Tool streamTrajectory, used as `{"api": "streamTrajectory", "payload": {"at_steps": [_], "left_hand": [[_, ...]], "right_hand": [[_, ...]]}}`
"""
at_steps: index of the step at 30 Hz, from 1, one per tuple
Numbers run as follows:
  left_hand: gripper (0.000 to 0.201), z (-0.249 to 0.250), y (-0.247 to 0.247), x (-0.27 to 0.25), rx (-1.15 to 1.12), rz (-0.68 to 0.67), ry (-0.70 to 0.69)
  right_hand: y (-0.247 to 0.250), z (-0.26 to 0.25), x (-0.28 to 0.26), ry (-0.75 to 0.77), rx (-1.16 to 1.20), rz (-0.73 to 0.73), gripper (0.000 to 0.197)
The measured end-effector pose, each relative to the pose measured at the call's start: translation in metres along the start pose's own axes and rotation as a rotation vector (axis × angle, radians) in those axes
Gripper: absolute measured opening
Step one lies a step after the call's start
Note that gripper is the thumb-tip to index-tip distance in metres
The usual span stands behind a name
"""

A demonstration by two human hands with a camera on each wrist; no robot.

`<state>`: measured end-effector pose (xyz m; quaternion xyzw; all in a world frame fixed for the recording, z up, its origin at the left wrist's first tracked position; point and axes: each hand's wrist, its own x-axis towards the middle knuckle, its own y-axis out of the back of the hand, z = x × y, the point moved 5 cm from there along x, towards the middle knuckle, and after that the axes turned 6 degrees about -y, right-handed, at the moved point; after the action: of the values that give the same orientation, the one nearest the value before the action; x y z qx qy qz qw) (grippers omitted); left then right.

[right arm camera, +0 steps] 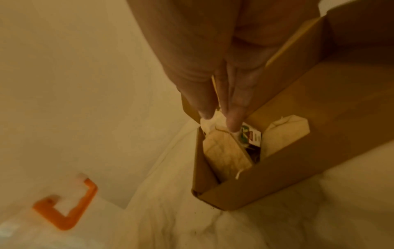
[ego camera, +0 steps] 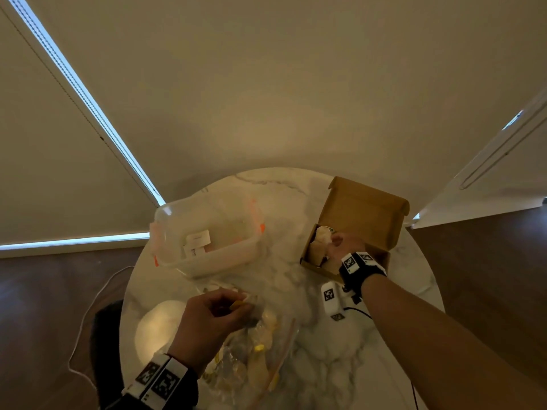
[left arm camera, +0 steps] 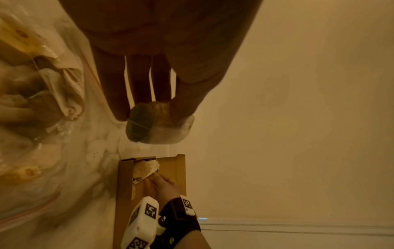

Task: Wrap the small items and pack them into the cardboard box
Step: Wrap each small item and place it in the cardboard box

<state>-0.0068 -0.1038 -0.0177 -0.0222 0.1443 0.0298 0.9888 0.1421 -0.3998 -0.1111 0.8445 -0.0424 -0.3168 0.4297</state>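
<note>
**Both hands at work over the marble table**

Left hand (ego camera: 211, 315), nearest the viewer, pinches a small plastic-wrapped item (left arm camera: 157, 123) between thumb and fingertips, above a crumpled plastic bag (ego camera: 254, 350). Right hand (ego camera: 343, 242) reaches into the open cardboard box (ego camera: 367, 214), straight fingers (right arm camera: 234, 116) touching paper-wrapped bundles (right arm camera: 226, 153) inside, gripping nothing. Clear plastic tub (ego camera: 207, 232) with orange clips stands left of the box, on the table (ego camera: 296, 279).

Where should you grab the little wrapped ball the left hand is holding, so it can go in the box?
Hold the wrapped ball around its round middle, with fingertips coming down from above, as the left hand does now. It is a small, rounded lump in thin plastic, so a pinch from opposite sides probably grips best and leaves its underside free to lower into the cardboard box.
</note>
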Motion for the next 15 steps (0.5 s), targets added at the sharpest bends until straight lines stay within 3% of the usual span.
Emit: {"api": "streamTrajectory", "payload": {"at_steps": [2,5,10,15], "left_hand": [[0.007,0.002,-0.003,0.001,0.010,-0.018,0.005],[0.013,0.009,-0.012,0.004,0.007,-0.056,0.007],[0.014,0.025,-0.028,0.010,-0.101,-0.024,0.046],[0.019,0.035,-0.037,0.004,-0.057,-0.070,0.014]], "right_hand": [[0.008,0.001,-0.006,0.026,0.034,0.035,0.029],[0.018,-0.012,-0.050,0.197,0.186,0.053,0.019],[0.011,-0.051,-0.172,0.592,0.441,-0.260,0.016],[0.018,-0.052,-0.202,0.629,0.529,-0.233,0.007]]}}
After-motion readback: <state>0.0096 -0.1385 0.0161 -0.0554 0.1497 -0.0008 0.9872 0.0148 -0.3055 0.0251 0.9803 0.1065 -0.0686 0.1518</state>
